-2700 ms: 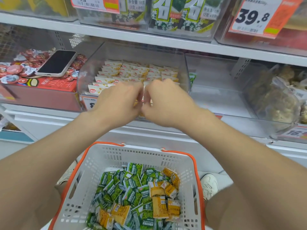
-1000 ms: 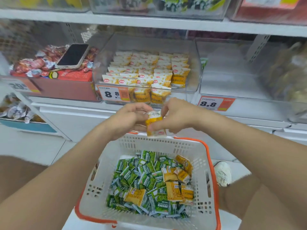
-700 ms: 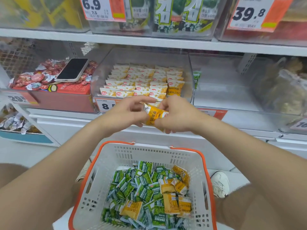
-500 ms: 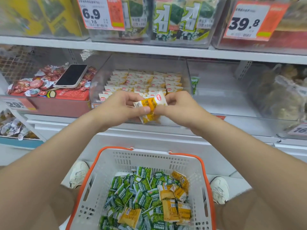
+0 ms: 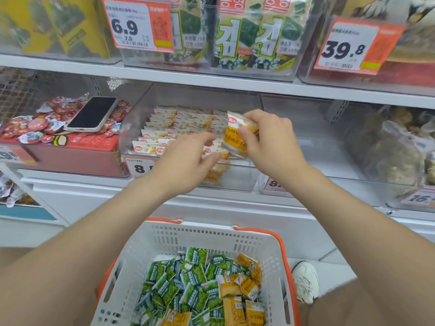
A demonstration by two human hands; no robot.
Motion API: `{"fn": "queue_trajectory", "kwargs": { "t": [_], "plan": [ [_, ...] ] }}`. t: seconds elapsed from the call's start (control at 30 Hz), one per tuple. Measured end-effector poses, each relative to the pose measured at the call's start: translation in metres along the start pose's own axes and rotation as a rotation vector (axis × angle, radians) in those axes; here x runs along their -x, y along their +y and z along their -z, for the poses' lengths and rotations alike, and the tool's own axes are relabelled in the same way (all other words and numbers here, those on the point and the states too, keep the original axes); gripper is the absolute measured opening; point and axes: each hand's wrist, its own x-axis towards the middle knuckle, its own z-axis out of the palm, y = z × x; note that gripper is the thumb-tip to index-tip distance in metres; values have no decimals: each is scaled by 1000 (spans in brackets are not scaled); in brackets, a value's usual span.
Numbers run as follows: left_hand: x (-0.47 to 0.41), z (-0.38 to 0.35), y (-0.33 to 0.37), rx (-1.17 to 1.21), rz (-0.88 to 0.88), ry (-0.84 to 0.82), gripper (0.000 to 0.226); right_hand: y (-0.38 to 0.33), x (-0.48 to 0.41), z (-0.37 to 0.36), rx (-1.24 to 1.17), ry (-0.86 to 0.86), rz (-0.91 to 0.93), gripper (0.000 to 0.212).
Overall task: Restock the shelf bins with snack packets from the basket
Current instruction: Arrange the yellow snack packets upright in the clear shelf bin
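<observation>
Right hand (image 5: 270, 142) lifted packet (image 5: 237, 135) above bin (image 5: 235, 177); phone (image 5: 93, 114) alongside.

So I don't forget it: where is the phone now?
Head view, left side: the phone lies on the red-wrapped sweets in the red bin, left of the clear bin of yellow packets.

Right hand (image 5: 273, 142) pinching packet (image 5: 235, 137), over bin (image 5: 240, 180) — stocked

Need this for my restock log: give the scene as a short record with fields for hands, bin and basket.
right hand: grips a yellow packet over the clear bin
left hand: fingers extended, touching the stocked packets at the bin's front
clear bin: stocked packets in neat rows
basket: below the hands, holding green packets and some loose yellow packets
</observation>
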Motion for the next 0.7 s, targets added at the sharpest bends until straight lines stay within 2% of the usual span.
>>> {"fn": "queue_trajectory", "kwargs": {
  "t": [0.07,0.13,0.23,0.3,0.4,0.47,0.6,0.7],
  "plan": [
    [-1,-2,0,-294,-105,-59,48,9,-8,3,125,5,37,23],
    [-3,-6,-3,-319,-131,-199,51,16,-17,-2,270,-48,70,20],
    [-9,-13,-7,-297,-75,-412,56,16,-28,-15,607,-198,213,9],
    [-13,-15,-11,-293,-67,-463,53,10,-35,-20,716,-345,248,20],
    [-19,-16,-13,-288,-87,-455,46,4,-45,-31,759,-495,234,19],
    [-21,-15,-14,-304,-91,-455,42,2,-51,-37,766,-533,227,18],
    [-23,-13,-17,-299,-110,-477,41,-1,-63,-41,769,-464,165,30],
    [-24,-11,-19,-277,-113,-504,42,-1,-65,-51,752,-487,139,35]
  ]
}}
